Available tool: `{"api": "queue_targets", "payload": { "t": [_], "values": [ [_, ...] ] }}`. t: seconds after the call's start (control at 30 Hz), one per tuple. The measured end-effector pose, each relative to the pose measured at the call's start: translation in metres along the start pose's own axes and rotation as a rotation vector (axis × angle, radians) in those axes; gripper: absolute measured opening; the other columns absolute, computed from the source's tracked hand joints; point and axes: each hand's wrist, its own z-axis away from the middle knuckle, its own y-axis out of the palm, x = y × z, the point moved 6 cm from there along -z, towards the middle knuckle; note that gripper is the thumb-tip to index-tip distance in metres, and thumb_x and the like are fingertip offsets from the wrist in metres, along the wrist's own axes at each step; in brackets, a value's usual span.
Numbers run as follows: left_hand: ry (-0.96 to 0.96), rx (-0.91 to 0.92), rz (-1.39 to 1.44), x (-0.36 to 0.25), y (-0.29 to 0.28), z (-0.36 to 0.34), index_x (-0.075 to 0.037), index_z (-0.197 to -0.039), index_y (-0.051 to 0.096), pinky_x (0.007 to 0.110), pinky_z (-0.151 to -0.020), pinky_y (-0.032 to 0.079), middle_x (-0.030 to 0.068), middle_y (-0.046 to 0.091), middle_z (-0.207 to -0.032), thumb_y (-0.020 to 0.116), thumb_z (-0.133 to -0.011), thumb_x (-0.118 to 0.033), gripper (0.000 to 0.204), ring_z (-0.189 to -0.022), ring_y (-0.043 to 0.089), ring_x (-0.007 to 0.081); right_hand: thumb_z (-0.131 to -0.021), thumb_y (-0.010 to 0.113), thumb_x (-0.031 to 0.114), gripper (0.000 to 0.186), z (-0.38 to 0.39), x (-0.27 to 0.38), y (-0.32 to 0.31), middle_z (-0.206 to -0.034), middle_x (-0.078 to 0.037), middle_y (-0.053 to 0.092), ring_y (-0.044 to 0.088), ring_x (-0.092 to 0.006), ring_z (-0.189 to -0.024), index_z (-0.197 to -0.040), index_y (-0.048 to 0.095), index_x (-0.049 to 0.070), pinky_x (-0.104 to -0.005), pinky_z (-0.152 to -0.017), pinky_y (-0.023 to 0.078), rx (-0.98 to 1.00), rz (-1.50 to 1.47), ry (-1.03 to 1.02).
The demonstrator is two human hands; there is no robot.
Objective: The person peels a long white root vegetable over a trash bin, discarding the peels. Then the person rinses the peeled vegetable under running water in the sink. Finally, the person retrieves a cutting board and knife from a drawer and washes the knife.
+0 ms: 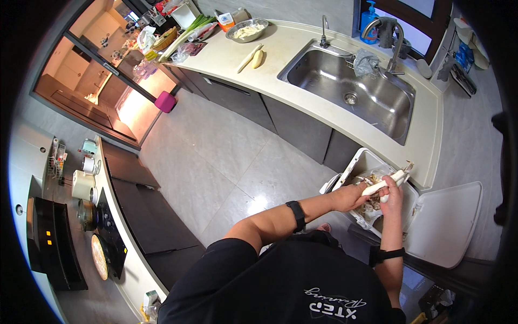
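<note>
My left hand (350,197) is closed around the near end of a long white peeled vegetable (376,187), which slants up to the right over an open white bin (354,162). My right hand (393,195) wraps the same vegetable farther along. The vegetable's far end has a ragged, brownish tip. A small white rounded piece shows below the right hand's fingers; whether it is a tool or part of the vegetable, I cannot tell. Brown and pale peelings (372,208) lie in the bin under my hands.
The bin's white lid (445,224) hangs open at the right. On the counter (216,56) lie two pale long vegetables (253,58), beside a metal bowl (247,31) of white pieces. A steel sink (324,75) is ahead; a stove (110,232) stands at the left.
</note>
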Motion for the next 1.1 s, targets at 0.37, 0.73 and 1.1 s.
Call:
{"api": "queue_targets", "payload": {
  "t": [0.37, 0.73, 1.1],
  "values": [
    [-0.064, 0.081, 0.079, 0.003, -0.012, 0.022, 0.001, -0.105, 0.043, 0.051, -0.069, 0.047, 0.027, 0.062, -0.081, 0.049, -0.095, -0.033, 0.035, -0.077, 0.061, 0.0453, -0.08, 0.069, 0.006, 0.03, -0.008, 0.015, -0.006, -0.075, 0.002, 0.055, 0.041, -0.0037, -0.051, -0.104, 0.052, 0.01, -0.0209, -0.044, 0.033, 0.02, 0.02, -0.01],
    [-0.074, 0.049, 0.107, 0.039, -0.008, 0.047, -0.001, -0.104, 0.046, 0.046, -0.069, 0.048, 0.022, 0.062, -0.08, 0.051, -0.096, -0.03, 0.03, -0.078, 0.062, 0.0405, -0.086, 0.067, 0.018, 0.017, -0.01, 0.034, -0.029, -0.072, -0.002, 0.057, 0.049, -0.0073, -0.049, -0.092, 0.059, 0.005, -0.0239, -0.044, 0.044, -0.159, 0.685, -0.281],
    [-0.218, -0.056, 0.105, 0.058, -0.01, 0.039, 0.001, -0.112, 0.051, 0.042, -0.076, 0.049, 0.0238, 0.064, -0.089, 0.051, -0.096, -0.033, 0.038, -0.086, 0.064, 0.0344, -0.082, 0.067, 0.027, 0.03, 0.003, -0.001, -0.023, -0.086, -0.023, 0.066, 0.066, -0.0371, -0.074, -0.091, 0.064, -0.002, -0.0434, -0.07, 0.052, -0.091, 1.449, -0.248]
  ]
}}
